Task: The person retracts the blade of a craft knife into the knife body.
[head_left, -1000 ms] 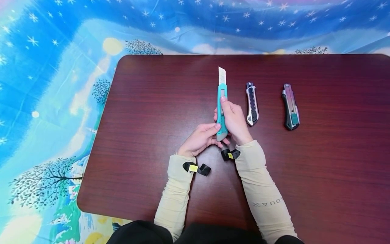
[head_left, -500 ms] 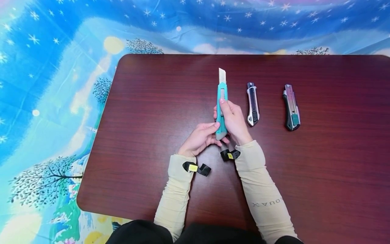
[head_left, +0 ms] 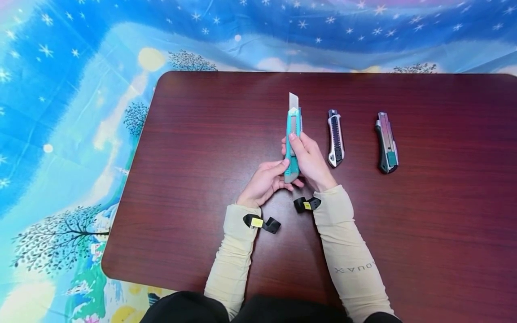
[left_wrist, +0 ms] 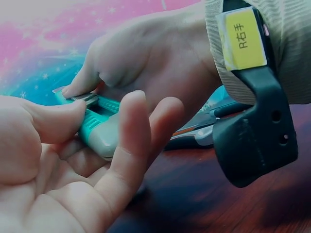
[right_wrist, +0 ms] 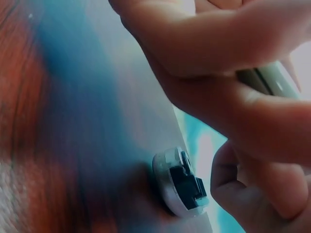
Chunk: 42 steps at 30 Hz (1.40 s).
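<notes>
A teal utility knife [head_left: 292, 172] stands in both hands at the middle of the head view, its blade [head_left: 293, 102] out and pointing away from me. My right hand [head_left: 313, 161] grips the knife's middle, thumb laid on the slider along its face. Lower down, my left hand [head_left: 264, 181] pinches the handle near the grey butt end [left_wrist: 104, 138], thumb on top. In the left wrist view two of the left hand's fingers stick up past that end. Fingers hide most of the knife in the right wrist view.
Right of the hands, a silver-and-black utility knife [head_left: 335, 139] lies on the dark red-brown table [head_left: 202, 125]. Farther right lies a black, grey and green one [head_left: 386, 143]. A patterned blue cloth [head_left: 258, 36] hangs behind the table's far edge.
The right thumb has slid down the teal knife toward me, and less blade sticks out. The knife has shifted slightly left and turned a little. The other knives stay put.
</notes>
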### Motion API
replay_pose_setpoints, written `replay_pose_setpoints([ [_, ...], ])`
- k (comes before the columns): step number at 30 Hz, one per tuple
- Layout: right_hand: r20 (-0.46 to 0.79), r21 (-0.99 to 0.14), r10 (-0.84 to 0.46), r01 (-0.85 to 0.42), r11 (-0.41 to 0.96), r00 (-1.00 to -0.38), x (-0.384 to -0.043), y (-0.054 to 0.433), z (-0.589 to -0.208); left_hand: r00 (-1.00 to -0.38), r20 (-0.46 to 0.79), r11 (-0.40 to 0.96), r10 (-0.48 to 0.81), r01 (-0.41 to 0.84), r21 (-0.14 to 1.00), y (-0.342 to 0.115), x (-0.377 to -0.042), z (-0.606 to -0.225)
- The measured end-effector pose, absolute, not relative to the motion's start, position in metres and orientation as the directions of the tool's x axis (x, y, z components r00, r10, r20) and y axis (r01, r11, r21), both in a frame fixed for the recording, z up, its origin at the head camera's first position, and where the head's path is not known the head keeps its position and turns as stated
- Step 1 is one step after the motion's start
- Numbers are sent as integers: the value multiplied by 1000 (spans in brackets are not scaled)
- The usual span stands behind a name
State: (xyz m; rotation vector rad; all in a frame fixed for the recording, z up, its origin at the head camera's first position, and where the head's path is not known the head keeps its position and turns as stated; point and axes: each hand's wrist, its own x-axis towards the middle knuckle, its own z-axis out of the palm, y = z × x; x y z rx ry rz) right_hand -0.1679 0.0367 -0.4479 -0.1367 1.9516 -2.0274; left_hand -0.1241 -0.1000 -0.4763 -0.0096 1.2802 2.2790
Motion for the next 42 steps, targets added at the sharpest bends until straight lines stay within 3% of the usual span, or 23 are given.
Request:
replay_pose_setpoints([
  [42, -94, -975, -512, 183, -126, -854, -170, 42, -449, -900, -253, -498, 354, -411, 764, -110, -126, -474],
])
